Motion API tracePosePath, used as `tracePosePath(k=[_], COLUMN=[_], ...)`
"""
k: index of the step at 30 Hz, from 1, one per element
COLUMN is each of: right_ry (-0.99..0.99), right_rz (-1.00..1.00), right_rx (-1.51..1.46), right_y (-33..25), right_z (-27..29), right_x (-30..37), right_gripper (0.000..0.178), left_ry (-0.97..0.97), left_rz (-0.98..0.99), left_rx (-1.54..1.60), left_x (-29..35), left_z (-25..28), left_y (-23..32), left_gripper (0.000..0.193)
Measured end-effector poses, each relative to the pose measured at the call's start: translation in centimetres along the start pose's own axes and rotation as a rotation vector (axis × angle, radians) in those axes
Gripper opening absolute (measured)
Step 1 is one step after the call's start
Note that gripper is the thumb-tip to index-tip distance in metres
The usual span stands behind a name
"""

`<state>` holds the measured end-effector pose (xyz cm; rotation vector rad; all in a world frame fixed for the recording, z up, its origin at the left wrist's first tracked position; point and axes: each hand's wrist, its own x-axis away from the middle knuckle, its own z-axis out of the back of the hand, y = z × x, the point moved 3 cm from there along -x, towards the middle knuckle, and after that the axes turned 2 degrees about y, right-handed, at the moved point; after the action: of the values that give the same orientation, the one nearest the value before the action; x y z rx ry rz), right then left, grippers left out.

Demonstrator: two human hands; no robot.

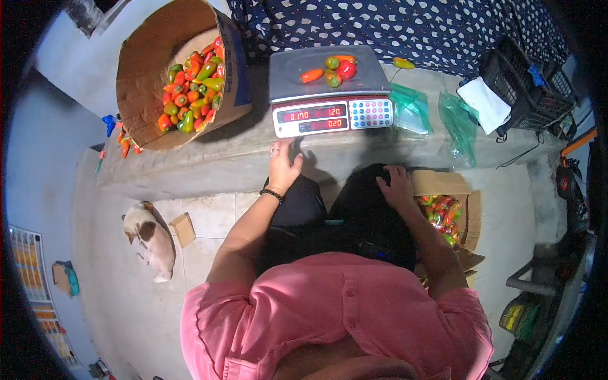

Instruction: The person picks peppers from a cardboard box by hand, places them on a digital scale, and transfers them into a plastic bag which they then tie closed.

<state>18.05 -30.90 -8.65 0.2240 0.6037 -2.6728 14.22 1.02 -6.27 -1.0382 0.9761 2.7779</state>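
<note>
Left hand [285, 168] and right hand [398, 188] lie empty, but a bump could roll peppers [346, 69] off the scale [373, 79] at twelve o'clock.

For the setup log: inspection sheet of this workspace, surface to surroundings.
Surface: grey ledge, scuffed.
Things: scale, display lit, several peppers on its plate; tilted cardboard box of peppers at left.
Clutter: green plastic bags, white cloth, loose yellow-green pepper beside the scale.
Grips: left hand near the ledge's front edge, right hand on the thigh; both look empty.
Cables: thin dark cord at right.
Surroundings: animal lying on the floor, patterned fabric behind.
</note>
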Motion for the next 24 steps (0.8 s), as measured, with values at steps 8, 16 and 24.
tracePosePath(k=[8, 16, 24], right_ry=[-0.004, 0.515, 0.149], right_rz=[-0.009, 0.069, -0.202], right_rx=[-0.006, 0.054, 0.152], right_y=[0.1, 6.1, 14.1], right_z=[-0.2, 0.3, -4.1], right_x=[0.1, -8.8, -18.8], right_gripper=[0.045, 0.02, 0.022], left_ry=[-0.041, -0.063, -0.199], left_rz=[0.037, 0.02, 0.063], left_rx=[0.001, -0.047, -0.05], left_x=[0.1, 0.5, -0.1], left_z=[-0.1, -0.1, -1.5], left_y=[0.2, 0.0, 0.3], left_gripper=[0.04, 0.039, 0.038])
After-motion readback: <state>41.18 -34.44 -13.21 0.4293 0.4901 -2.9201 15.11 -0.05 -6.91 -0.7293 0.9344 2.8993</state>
